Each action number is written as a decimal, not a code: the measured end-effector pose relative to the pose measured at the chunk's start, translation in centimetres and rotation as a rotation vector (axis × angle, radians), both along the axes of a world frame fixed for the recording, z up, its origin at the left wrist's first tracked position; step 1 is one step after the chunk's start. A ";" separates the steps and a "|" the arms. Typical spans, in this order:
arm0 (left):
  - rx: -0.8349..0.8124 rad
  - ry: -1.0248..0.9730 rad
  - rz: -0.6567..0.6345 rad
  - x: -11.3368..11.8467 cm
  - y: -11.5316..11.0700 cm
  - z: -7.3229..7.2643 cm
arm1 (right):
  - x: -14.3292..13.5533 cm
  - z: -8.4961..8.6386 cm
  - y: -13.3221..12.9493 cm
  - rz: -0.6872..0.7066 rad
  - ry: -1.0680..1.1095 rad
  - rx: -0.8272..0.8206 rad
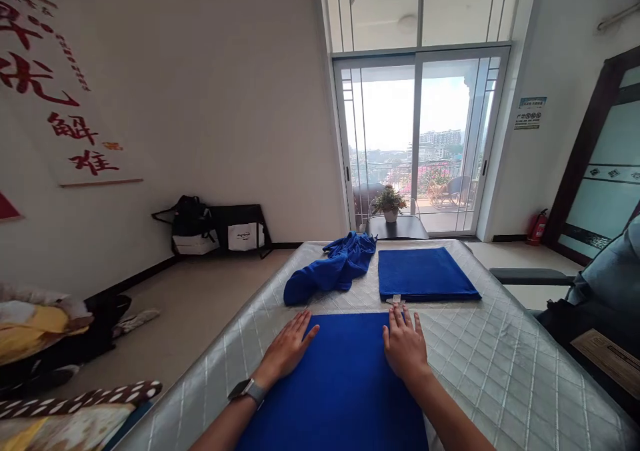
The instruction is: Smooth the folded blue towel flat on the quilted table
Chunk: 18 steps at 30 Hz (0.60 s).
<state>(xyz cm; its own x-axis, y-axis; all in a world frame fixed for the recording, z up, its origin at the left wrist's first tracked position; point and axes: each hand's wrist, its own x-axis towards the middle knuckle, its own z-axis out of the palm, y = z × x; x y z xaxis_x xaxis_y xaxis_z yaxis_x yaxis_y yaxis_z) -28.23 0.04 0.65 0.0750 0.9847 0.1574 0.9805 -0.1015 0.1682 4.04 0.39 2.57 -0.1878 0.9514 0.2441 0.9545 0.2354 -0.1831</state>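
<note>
Head view, the only one I have: silver quilted surface (505, 344) running away from me, pale wall (240, 104) behind, beige floor (220, 284), sliding glass door (419, 144) bright with daylight. Red-lettered scroll (75, 114) on the left wall, fire extinguisher (537, 227) by the dark-framed door (600, 151) at right.

Flat blue cloth (345, 384) lies lengthwise in front of me, on the quilting. My left hand (289, 344) rests palm-down along its left edge, fingers together, thumb out; my right hand (406, 344) lies flat on its right edge, fingers slightly parted. Neither grips anything. Watch (243, 390) on my left wrist.

Just beyond: crumpled blue cloth (340, 270) at left, folded blue cloth (425, 274) at right, side by side near the far end. White tag (397, 299) pokes out of the folded one, right at my right fingertips; can't tell whether they touch. Potted plant (391, 203) past the far edge, black bag (193, 216) against the wall.

Near end of the flat cloth is cut off by the frame, both forearms too. Patterned fabric (75, 416) lower left is cropped, printing on the cardboard (610, 358) at right unreadable, outdoor view washed out.
</note>
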 end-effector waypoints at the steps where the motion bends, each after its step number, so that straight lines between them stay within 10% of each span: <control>1: -0.006 0.008 -0.002 0.1 -0.1 0.1 | -0.1 -0.2 -0.1 0.002 0.016 -0.036; 10: 0.043 0.132 0.039 1.9 0.3 1.1 | 0.3 -1.2 0.1 -0.040 0.104 -0.185; 18: 0.055 -0.305 -0.379 19.4 0.4 2.0 | 0.5 -1.6 0.2 0.005 0.085 -0.179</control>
<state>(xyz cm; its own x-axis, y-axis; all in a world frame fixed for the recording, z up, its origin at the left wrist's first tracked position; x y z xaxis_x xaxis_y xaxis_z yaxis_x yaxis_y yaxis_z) -8.83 0.42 2.64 0.3691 0.8866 0.2789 0.7794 -0.4587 0.4267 4.57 0.59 0.96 -0.1782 0.9802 0.0864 0.9326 0.1963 -0.3028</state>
